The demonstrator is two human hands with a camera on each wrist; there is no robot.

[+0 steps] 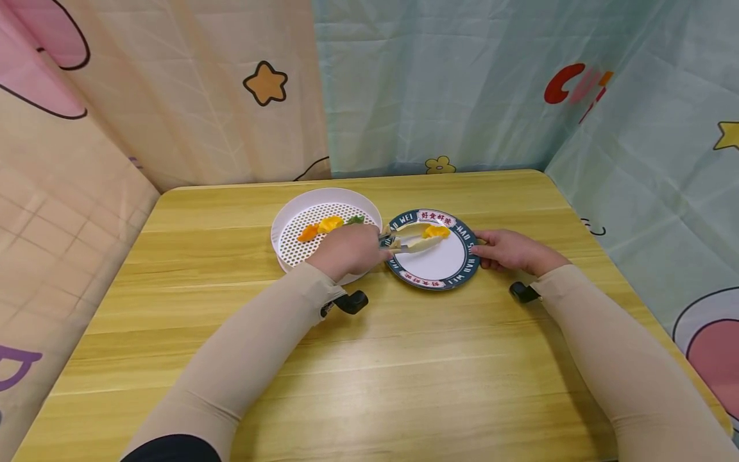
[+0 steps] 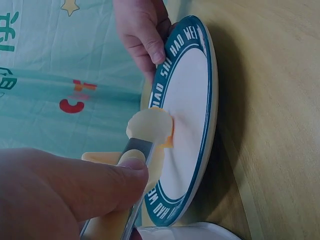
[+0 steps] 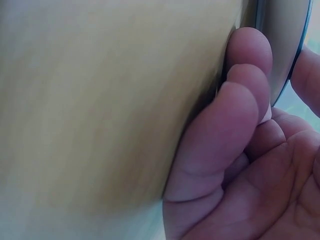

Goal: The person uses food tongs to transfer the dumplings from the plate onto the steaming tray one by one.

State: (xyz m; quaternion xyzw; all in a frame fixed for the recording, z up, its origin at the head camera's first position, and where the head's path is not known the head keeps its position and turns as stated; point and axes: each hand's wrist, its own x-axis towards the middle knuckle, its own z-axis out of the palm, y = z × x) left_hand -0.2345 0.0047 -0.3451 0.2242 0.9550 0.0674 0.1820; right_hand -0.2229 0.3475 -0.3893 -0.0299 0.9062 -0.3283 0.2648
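Observation:
My left hand [image 1: 350, 249] grips a pair of tongs [image 1: 420, 246] with metal arms and pale beige tips. The tips reach over the plate, around a wavy yellow piece [image 1: 437, 231] whose exact kind does not show. My right hand [image 1: 510, 250] pinches the right rim of the round plate [image 1: 430, 266], which has a white middle and a dark green lettered border. In the left wrist view, the thumb of the right hand [image 2: 142, 37] lies on the rim. Curled fingers [image 3: 245, 100] tuck beneath the plate in the right wrist view, close over the table.
Left of the plate stands a round white strainer-like tray [image 1: 278, 240] with a perforated bottom. Inside it lie an orange piece [image 1: 308, 232], a yellow piece [image 1: 330, 223] and a green piece [image 1: 355, 219]. The wooden table [image 1: 427, 366] meets printed curtains [image 1: 433, 83] at its back.

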